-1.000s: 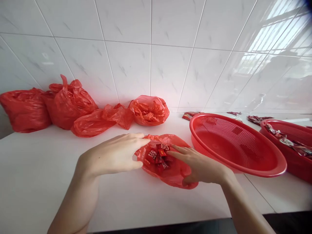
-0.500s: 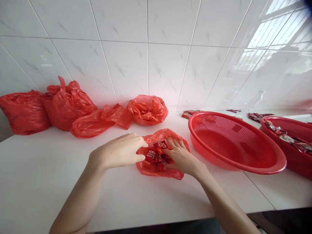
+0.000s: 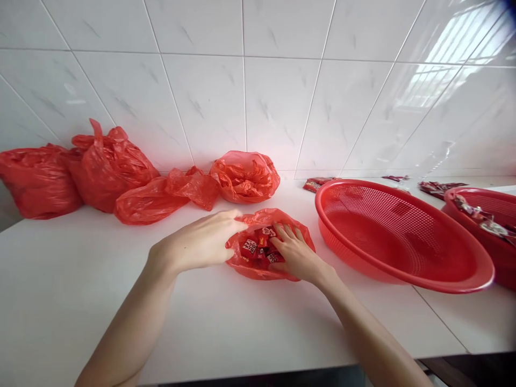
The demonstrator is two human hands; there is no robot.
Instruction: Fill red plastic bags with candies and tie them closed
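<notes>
An opened red plastic bag [image 3: 278, 276] lies on the table in front of me, its mouth spread wide. Inside are several small red packets [image 3: 250, 247] with white lettering. My left hand [image 3: 203, 240] is at the bag's left rim, thumb and fingers around the thin plastic edge; part of the fingertips is hidden. Within the bag's right side, my right hand [image 3: 296, 252] lies with fingers spread over the packets and grips none of them.
To the right stand a large red perforated basket [image 3: 342, 244] and another red basket [image 3: 463, 201] with wrappers. Tied red bags [image 3: 108, 172], a limp bag [image 3: 149, 203] and a rolled-open bag [image 3: 245, 180] line the tiled wall. A red packet [image 3: 316, 184] lies behind the basket.
My left fingers have moved slightly up along the bag's rim. The packets inside have shifted a little and lie flatter under my right hand. The view has tilted slightly.
</notes>
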